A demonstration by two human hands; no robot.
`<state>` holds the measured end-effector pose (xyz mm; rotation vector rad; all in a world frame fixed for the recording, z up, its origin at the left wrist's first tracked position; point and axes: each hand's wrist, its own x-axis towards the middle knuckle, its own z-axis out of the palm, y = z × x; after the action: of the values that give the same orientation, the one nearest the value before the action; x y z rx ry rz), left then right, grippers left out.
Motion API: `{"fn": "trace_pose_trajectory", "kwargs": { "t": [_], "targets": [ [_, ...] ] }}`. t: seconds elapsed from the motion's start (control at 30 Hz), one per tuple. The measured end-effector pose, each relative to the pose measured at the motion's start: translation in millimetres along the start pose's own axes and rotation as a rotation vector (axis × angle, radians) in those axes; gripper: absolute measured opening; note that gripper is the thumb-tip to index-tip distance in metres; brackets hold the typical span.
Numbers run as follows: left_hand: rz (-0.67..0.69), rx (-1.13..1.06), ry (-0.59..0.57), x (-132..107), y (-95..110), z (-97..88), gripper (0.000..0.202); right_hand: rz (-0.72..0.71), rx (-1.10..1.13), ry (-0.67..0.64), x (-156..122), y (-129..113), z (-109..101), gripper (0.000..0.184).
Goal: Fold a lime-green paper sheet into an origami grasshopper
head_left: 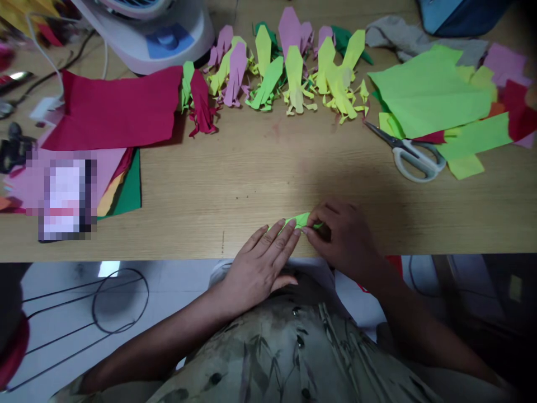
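Note:
A small piece of bright green paper (302, 219) lies near the front edge of the table, partly hidden under my hands. My left hand (268, 254) rests flat with fingers stretched out, its fingertips pressing on the paper's left part. With thumb and forefinger my right hand (339, 229) pinches the right end of the same paper. Farther back stands a row of cut paper squids, among them a yellow paper squid (295, 78), a pink paper squid (235, 73) and a red paper squid (202, 101). White-handled scissors (415, 157) lie to the right, blades closed.
At the right is a pile of green paper (432, 92) and coloured scraps. A red sheet (117, 112) lies at left above a stack with a phone (65, 198) on it. A white fan base (168, 45) and a grey cloth (403, 36) are at the back.

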<state>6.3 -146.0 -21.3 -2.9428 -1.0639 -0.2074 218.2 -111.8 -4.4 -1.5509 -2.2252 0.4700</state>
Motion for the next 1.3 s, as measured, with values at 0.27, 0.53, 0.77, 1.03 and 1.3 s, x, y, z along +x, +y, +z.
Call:
{"fn": "trace_pose_trajectory", "kwargs": {
  "t": [0.27, 0.53, 0.77, 1.03, 1.3],
  "targets": [
    [-0.026, -0.006, 0.020, 4.4, 0.2, -0.5, 0.071, -0.010, 0.182, 0.021, -12.8, 17.6, -12.6, 0.010],
    [-0.041, 0.012, 0.004, 3.6, 1.8, -0.4, 0.071, -0.258, -0.085, 0.116, -32.7, 12.3, -1.3, 0.024],
    [-0.039, 0.019, -0.037, 2.4, 1.3, -1.2, 0.071, -0.286, -0.264, 0.089, -47.6, 11.2, 9.7, 0.043],
    [-0.041, 0.032, -0.004, 1.0, 1.6, 4.5, 0.070, -0.235, -0.348, 0.108, -57.3, 11.0, 10.4, 0.045],
    [-0.061, 0.073, -0.008, -0.4, 4.3, 6.5, 0.073, -0.287, -0.359, 0.095, -52.2, 0.1, 12.6, 0.049]
  ]
}}
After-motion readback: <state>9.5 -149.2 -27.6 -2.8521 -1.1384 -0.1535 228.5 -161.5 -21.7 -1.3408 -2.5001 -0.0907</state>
